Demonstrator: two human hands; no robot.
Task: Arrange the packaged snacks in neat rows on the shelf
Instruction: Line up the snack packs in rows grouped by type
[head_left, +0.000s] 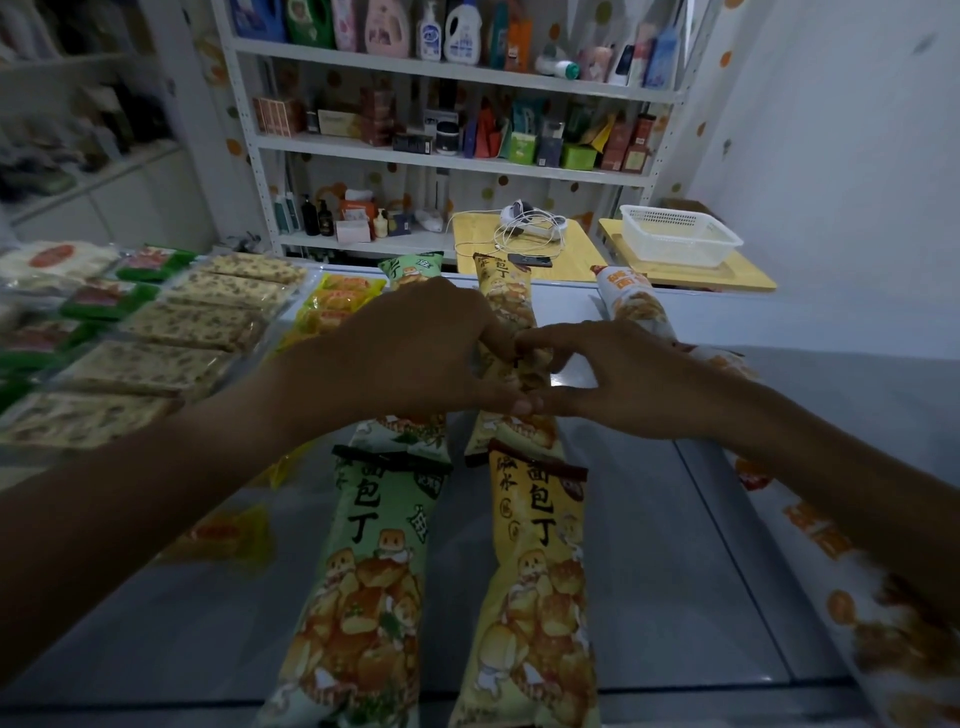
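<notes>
Long snack bags lie in lengthwise rows on a pale glass-topped counter. Nearest me are a green bag and a yellow bag. Behind them lie a far green bag and a far yellow bag. My left hand and my right hand both pinch the middle of the far yellow bag, fingertips meeting. A white-and-orange bag lies to the right, partly under my right arm, and another white-and-orange bag sits at the near right.
Flat packs of nut bars and green packs fill the counter's left side, with small yellow packets beside them. Behind stand a white shelf unit of bottles and boxes, a yellow table and a white basket.
</notes>
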